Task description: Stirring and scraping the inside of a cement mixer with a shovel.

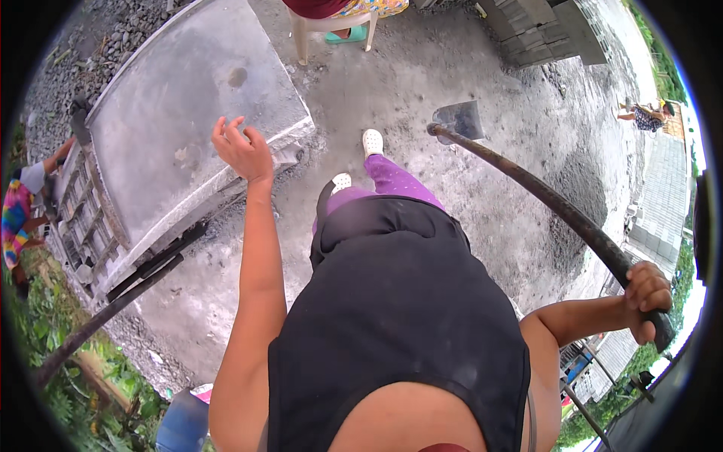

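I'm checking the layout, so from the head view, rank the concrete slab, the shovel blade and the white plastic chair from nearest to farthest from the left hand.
1. concrete slab, just under and left of the left hand.
2. white plastic chair, up ahead.
3. shovel blade, off to the right.

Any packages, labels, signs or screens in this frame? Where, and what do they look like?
None that can be made out.
Nearest candidate: a small pink-and-white flat scrap at the lower edge beside a blue plastic drum; too small to tell what it is.
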`<state>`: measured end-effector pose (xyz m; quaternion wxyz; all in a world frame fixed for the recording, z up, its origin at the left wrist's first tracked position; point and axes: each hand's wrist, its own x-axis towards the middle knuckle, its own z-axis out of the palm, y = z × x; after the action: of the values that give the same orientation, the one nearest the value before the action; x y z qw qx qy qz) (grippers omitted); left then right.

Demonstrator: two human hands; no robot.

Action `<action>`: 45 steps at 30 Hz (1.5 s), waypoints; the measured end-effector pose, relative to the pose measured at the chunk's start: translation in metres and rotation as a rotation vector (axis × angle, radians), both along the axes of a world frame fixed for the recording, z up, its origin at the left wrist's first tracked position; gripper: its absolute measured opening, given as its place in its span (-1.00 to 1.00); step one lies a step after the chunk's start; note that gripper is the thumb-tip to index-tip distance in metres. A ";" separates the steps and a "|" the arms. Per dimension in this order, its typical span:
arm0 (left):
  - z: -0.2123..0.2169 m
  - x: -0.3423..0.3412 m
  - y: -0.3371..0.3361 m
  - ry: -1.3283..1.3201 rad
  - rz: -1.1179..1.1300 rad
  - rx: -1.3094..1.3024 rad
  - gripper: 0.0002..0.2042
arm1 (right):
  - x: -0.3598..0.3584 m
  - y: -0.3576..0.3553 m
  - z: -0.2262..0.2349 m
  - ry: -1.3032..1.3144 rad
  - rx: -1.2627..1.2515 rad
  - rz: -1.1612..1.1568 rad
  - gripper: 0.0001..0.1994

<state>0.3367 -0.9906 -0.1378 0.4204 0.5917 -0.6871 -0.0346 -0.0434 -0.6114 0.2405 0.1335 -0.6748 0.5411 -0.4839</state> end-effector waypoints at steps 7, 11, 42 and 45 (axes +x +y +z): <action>0.002 -0.005 0.003 -0.129 0.033 -0.030 -0.82 | -0.092 0.012 0.062 -0.150 -0.068 0.037 -0.70; -0.004 -0.003 -0.001 -0.127 0.078 0.008 -0.80 | -0.122 -0.075 -0.044 -0.382 0.067 0.068 -0.80; -0.024 -0.067 -0.017 -0.030 0.553 -0.005 -0.81 | -0.129 -0.216 -0.235 -0.512 0.330 0.397 -0.87; -0.019 -0.075 -0.009 -0.044 0.409 -0.136 -0.73 | -0.125 -0.223 -0.172 -0.497 0.268 0.448 -0.87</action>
<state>0.2615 -0.9993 -0.1567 0.4425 0.6898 -0.5623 0.1107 -0.1687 -0.8346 0.0681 0.4513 -0.6147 0.3894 -0.5166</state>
